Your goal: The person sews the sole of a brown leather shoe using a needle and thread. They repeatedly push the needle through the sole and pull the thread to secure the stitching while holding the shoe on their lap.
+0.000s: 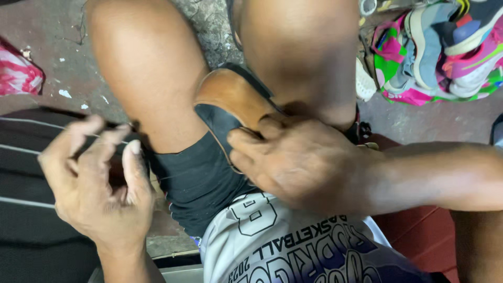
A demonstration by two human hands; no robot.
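Grey, rough floor point(52, 68) along the top of the frame, with small white bits on it.

In the middle, a brown shoe point(230, 97) with a dark inside, squeezed between two bare knees. Right hand point(304, 162) in the middle right, fingers wrapped tight on the near edge of the shoe. Left hand point(94, 183) at the lower left, well apart from the shoe, fingers bent and thumb close to them. A thin pale line by those fingertips, maybe a thread point(112, 139); too thin to tell if pinched or not.

Looks like sewing on the shoe, with a stitch being pulled out to the side. Next move calls for a firm hold on the shoe and a straight, gentle pull, so nothing snaps or slips.

Upper right: a bright pink and green bag point(387, 52), soft and lumpy, full of sport shoes point(435, 47) in grey, pink and red. Upper left edge: a red and white bag point(15, 73), crumpled. Left side: a dark cloth point(26, 173) with thin white stripes. Bottom middle: a pale shirt point(293, 251) with dark printed letters.
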